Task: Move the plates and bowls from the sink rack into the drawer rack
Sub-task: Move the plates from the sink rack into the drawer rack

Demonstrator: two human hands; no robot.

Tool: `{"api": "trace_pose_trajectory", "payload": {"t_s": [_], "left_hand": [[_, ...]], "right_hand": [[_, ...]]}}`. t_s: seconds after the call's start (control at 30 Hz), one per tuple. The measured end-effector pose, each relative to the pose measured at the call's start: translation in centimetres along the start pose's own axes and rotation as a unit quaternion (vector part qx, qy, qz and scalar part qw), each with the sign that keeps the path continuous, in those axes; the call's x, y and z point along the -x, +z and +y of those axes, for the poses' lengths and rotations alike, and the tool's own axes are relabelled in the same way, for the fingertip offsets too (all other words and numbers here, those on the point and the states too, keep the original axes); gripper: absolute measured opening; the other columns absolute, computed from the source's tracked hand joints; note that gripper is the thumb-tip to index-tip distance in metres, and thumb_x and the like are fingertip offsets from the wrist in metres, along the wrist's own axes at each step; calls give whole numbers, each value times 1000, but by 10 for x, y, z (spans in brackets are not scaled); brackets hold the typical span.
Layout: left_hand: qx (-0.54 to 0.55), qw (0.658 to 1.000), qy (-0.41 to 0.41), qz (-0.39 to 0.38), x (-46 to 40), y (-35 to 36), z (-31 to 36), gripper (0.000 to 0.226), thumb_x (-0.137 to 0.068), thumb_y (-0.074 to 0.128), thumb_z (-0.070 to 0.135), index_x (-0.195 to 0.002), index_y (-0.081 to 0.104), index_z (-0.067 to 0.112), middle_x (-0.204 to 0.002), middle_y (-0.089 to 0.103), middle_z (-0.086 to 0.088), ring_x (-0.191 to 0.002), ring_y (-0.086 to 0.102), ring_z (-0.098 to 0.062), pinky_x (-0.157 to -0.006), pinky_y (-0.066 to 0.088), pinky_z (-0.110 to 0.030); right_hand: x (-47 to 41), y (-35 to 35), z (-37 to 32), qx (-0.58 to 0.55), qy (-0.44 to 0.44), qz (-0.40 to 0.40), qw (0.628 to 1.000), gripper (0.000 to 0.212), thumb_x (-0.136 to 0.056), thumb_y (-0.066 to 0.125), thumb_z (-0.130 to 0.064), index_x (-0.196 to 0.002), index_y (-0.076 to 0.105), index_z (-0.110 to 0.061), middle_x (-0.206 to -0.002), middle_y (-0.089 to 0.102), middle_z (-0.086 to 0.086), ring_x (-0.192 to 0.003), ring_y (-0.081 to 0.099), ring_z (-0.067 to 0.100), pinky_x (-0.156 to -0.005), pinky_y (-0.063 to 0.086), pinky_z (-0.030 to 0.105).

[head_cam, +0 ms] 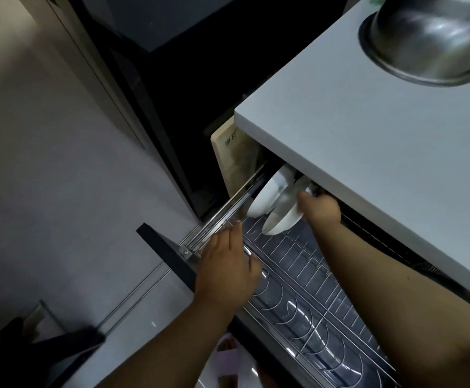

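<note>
The tabletop (368, 141) overhangs the back of the pulled-out drawer rack (312, 298), so the rear slots sit in shadow beneath its edge. An upturned steel bowl (430, 37) rests on the tabletop, well apart from the work. A wooden board (228, 161) stands upright just beyond the drawer's far end. Most of the rack's wire dividers are vacant.

Two white dishes stand on edge at the far end of the drawer rack. The rear dish (267, 194) leans close against the front dish (284, 211); whether the two touch cannot be told.

The right hand (322, 210) reaches under the tabletop and its grip is closed on the upper rim of the front dish. The left hand (228, 267) rests with fingers loosely spread on the near rail of the drawer, holding nothing.

The step in hand appears to be seating the front dish. To do it well, the person lowers the dish until its bottom edge drops between two wires, keeps it near upright, and releases only once it stands unaided. The left hand steadies the drawer against sliding. The knuckles need clearance from the tabletop's underside.
</note>
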State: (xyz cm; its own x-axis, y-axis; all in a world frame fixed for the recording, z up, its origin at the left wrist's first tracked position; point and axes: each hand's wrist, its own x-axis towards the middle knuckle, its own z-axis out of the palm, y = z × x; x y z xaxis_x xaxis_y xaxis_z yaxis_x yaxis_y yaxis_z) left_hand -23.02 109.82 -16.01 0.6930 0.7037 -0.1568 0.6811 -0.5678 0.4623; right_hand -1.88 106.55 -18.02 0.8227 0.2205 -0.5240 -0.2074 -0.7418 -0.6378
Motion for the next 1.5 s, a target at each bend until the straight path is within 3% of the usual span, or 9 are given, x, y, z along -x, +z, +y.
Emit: {"api": "trace_pose_trajectory", "payload": {"t_s": [0.1, 0.2, 0.4, 0.53, 0.83, 0.93, 1.03, 1.2, 1.5], "left_hand": [[3, 1000, 3, -6, 0, 0, 0, 69, -91, 46, 36, -150, 18, 14, -146, 38, -3, -133, 31, -15, -110, 28, -29], [12, 1000, -1, -8, 0, 0, -1, 70, -90, 44, 38, -151, 18, 15, -147, 37, -3, -133, 32, -15, -108, 30, -29], [9, 1000, -2, 26, 0, 4, -2, 75, -78, 31, 45, -143, 37, 8, -132, 55, -10, -121, 49, -23, -98, 42, -36], [10, 999, 4, 36, 0, 4, -4, 74, -76, 34, 43, -140, 41, 7, -127, 58, -10, -117, 53, -23, -95, 45, -35], [32, 999, 6, 27, -1, 3, -4, 72, -76, 37, 40, -140, 41, 8, -126, 58, -8, -116, 51, -23, -94, 46, -36], [27, 999, 15, 35, -1, 3, -4, 70, -76, 39, 39, -136, 46, 5, -119, 62, -9, -110, 55, -24, -87, 50, -36], [29, 999, 28, 22, 0, 1, -3, 63, -80, 44, 34, -134, 48, 4, -121, 62, -11, -111, 56, -27, -88, 49, -36], [0, 996, 31, -83, -1, -12, 2, 54, -90, 44, 32, -141, 36, 16, -120, 62, -6, -105, 57, -24, -84, 49, -33], [26, 967, 173, -183, 20, -14, 81, 41, -90, 50, 33, -130, 48, 23, -80, 65, 3, -79, 62, -17, -71, 50, -30]], "right_hand": [[-10, 7, -5, 39, -1, -9, 999, 41, -88, 54, -42, -109, 62, -8, -94, 61, 10, -92, 59, 31, -81, 45, 32], [-16, 15, -15, 90, -7, -16, 996, 45, -90, 49, -43, -111, 63, -6, -110, 65, 15, -109, 57, 34, -86, 42, 30], [-27, 30, -26, 142, 0, -32, 989, 57, -91, 42, -53, -115, 63, -5, -119, 64, 15, -115, 56, 32, -92, 41, 31], [-34, 35, -27, 150, 4, -33, 988, 56, -93, 42, -53, -116, 60, -5, -125, 60, 15, -120, 53, 31, -98, 39, 31], [-25, 35, -20, 112, 13, -17, 994, 69, -90, 48, -58, -124, 53, 2, -121, 61, 19, -112, 58, 34, -87, 44, 33], [-8, 32, -5, 71, -25, -23, 997, 55, -87, 57, -53, -116, 57, -5, -109, 64, 14, -104, 60, 32, -79, 42, 31], [19, 24, 13, 63, -53, -62, 995, 36, -87, 59, -49, -83, 58, -13, -82, 61, 9, -82, 57, 24, -71, 39, 27], [83, -32, 48, 60, -76, -75, 992, 29, -88, 62, -42, -102, 65, -17, -94, 65, 1, -89, 62, 21, -77, 46, 28], [182, -166, 126, 60, -29, 105, 992, 14, -87, 64, -40, -90, 63, -26, -86, 69, -2, -80, 64, 17, -72, 48, 30]]}}
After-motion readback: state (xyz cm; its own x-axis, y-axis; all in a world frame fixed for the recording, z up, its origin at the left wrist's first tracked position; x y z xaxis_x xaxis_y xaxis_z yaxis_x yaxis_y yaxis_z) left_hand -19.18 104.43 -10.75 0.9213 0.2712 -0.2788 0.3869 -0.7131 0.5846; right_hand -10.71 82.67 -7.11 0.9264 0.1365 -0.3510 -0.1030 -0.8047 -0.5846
